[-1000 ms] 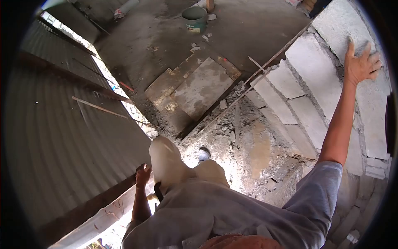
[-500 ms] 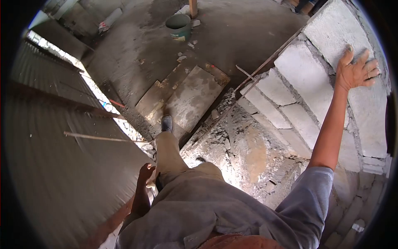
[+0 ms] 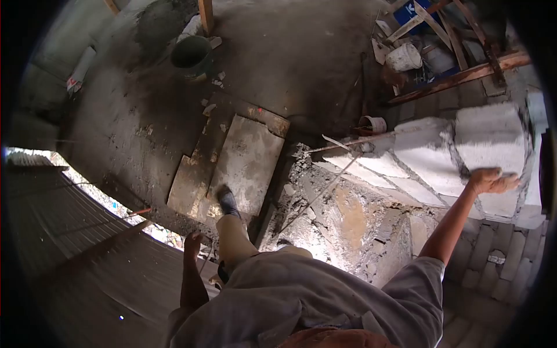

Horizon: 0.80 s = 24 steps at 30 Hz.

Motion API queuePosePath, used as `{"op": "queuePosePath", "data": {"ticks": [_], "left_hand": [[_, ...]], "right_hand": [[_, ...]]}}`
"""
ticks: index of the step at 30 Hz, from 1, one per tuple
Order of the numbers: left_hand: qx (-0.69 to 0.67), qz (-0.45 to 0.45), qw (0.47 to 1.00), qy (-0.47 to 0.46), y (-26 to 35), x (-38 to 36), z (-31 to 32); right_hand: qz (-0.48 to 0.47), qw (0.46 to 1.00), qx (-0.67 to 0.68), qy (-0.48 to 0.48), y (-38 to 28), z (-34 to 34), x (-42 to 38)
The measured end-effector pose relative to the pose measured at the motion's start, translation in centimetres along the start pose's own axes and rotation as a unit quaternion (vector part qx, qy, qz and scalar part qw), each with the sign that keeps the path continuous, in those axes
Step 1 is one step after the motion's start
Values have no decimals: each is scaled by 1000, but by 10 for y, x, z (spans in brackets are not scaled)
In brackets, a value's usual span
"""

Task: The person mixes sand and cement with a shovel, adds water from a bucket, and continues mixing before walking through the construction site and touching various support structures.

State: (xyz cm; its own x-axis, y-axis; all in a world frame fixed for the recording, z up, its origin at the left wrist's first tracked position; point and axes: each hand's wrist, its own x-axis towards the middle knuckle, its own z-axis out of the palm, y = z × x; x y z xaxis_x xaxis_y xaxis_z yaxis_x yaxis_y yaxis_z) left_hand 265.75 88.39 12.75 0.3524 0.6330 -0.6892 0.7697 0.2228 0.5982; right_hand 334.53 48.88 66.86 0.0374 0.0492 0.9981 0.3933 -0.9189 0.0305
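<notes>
My right hand point(image 3: 492, 180) rests with fingers stretched out on the pale block wall point(image 3: 432, 142), near its right end. Rough grey mortar joints run between the blocks. At my left side, my left hand point(image 3: 194, 243) hangs low in shadow with its fingers curled. A thin dark curved line shows beside it, but I cannot make out what the fingers hold, if anything. My booted foot point(image 3: 228, 201) stands on a worn board point(image 3: 246, 159) lying on the floor.
A dark bucket point(image 3: 191, 57) stands by a wooden post point(image 3: 206, 17). At the back right are a white bucket point(image 3: 404, 58) and a wooden frame point(image 3: 458, 78). Corrugated sheeting point(image 3: 75, 220) lies on the left; rubble point(image 3: 331, 214) fills the ground between board and wall.
My view has swung right and tilted, bringing the wooden frame and white bucket into sight. My right hand stays on the wall, its fingers now pointing more to the right.
</notes>
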Motion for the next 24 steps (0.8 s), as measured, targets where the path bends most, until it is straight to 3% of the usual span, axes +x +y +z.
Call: {"op": "queuePosePath", "data": {"ticks": [5, 7, 9, 11, 14, 15, 18, 21, 24], "left_hand": [[20, -13, 998, 62, 22, 28, -73], [-55, -40, 997, 48, 32, 32, -94], [-43, -104, 991, 66, 40, 29, -104], [-53, -92, 993, 46, -1, 43, -106], [-76, -192, 978, 18, 21, 26, -113], [-63, -139, 988, 28, -17, 41, -109], [-41, -169, 985, 13, 8, 34, -118], [15, -121, 993, 11, -4, 61, -125], [-63, -82, 994, 38, 8, 87, -134]], "right_hand": [[-52, 997, -46, -16, -16, 3, 3], [-48, 997, -57, -8, -18, 6, 5], [-50, 996, -74, -8, -18, 8, 9], [-47, 995, -91, -7, -15, 8, 8], [-64, 993, -101, -10, -7, 6, 4], [-69, 992, -106, 9, -10, 9, 4], [-58, 992, -108, 1, 4, 6, 0], [-47, 992, -115, -14, 0, 3, 1], [-20, 992, -122, -18, -11, 3, 2]]}}
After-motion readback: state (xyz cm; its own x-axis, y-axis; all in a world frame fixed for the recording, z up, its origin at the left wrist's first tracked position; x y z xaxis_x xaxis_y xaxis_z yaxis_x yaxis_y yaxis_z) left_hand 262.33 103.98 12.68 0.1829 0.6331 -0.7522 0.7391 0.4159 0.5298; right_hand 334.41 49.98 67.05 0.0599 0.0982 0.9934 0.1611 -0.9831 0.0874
